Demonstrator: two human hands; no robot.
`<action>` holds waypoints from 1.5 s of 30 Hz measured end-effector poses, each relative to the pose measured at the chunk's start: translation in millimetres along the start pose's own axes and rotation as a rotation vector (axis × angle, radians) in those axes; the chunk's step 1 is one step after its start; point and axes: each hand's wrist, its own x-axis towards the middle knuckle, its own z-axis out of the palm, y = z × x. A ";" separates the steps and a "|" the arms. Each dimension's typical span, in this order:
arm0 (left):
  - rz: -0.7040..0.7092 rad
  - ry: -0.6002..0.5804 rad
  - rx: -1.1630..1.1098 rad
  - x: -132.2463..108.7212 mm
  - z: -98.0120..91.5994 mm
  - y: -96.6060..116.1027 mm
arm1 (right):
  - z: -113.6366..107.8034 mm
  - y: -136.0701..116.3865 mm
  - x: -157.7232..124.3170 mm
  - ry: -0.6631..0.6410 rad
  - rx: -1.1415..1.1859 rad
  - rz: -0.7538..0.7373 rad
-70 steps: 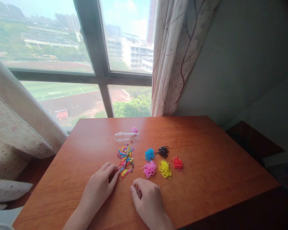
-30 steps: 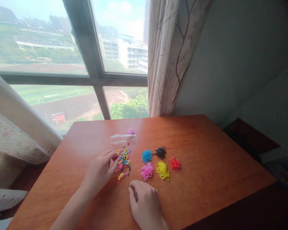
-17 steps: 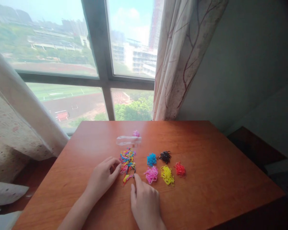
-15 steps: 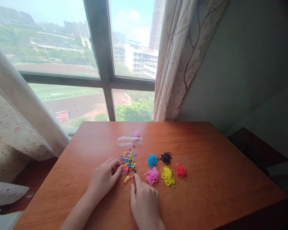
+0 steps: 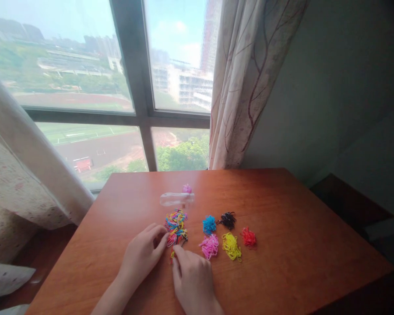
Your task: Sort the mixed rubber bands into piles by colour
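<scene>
A mixed pile of small coloured rubber bands lies on the wooden table. At its left edge is my left hand, thumb and index finger closed together against the bands; whatever lies between the tips is hidden. My right hand is at the pile's near end, its index finger and thumb bent close together over a few yellow and red bands. I cannot make out what they grip. Sorted heaps lie to the right: blue bands, black bands, pink bands, yellow bands and red bands.
Behind the mixed pile, a clear plastic bag lies flat beside a small pink object. The brown table reaches to a window flanked by curtains. A dark wall stands to the right.
My right hand has shifted slightly left, its fingertips now over the yellow and red bands at the pile's near end. My left hand stays at the pile. The view has tilted up slightly.
</scene>
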 end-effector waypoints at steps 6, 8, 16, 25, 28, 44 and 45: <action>0.001 -0.017 0.004 0.0 -1.3 -0.4 | 2.3 0.5 2.1 0.069 0.047 0.010; 0.004 -0.008 0.000 0.3 -1.6 0.2 | 1.6 1.6 3.3 0.090 0.097 0.022; 0.019 -0.008 -0.021 -0.6 -3.4 2.8 | -7.1 2.9 -3.5 0.095 0.218 0.001; 0.028 -0.015 -0.019 -2.2 -3.8 3.5 | 5.0 0.5 -20.7 0.112 -0.058 0.106; 0.036 -0.018 -0.020 -2.4 -2.5 1.3 | 4.8 -2.0 -18.6 0.128 -0.068 0.111; 0.043 -0.055 0.000 -3.9 -3.4 0.3 | -41.6 78.4 -43.7 0.324 0.082 0.184; 0.046 -0.060 0.004 -3.9 -3.5 0.3 | -51.0 94.3 -45.9 0.331 0.074 0.219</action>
